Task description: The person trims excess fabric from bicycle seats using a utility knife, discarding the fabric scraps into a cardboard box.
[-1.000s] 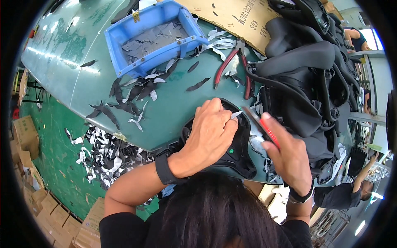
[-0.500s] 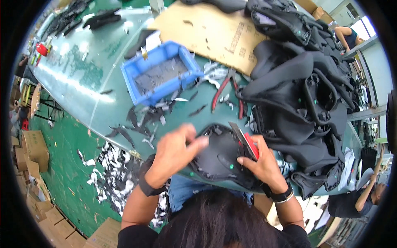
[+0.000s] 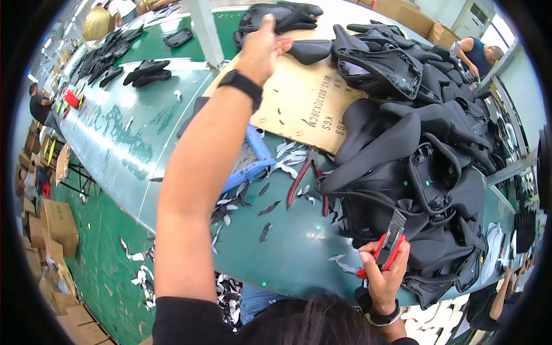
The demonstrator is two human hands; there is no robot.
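Note:
My left hand (image 3: 262, 50) is stretched far forward over the cardboard sheet (image 3: 302, 106), its fingers apart and nothing seen in them. Right beside it are several black bicycle saddles (image 3: 277, 18) at the sheet's far edge, and one more saddle (image 3: 311, 50) lies just to the right of the fingers. Low on the right, my right hand (image 3: 386, 279) is closed around a red utility knife (image 3: 391, 238), its blade end pointing up and away. Between my arms, the near part of the green table (image 3: 287, 247) holds only small scraps.
A big heap of black saddles (image 3: 379, 144) covers the table's right side. Red-handled cutting pliers (image 3: 298, 187) lie at the middle among dark trimmings. My left forearm partly hides a blue bin (image 3: 261, 152). A steel post (image 3: 204, 31) rises at the back. Other people work farther off.
My left hand has moved from near my body to the far end of the cardboard. The saddle in front of me is gone from there. My right hand keeps the knife, lower and farther right.

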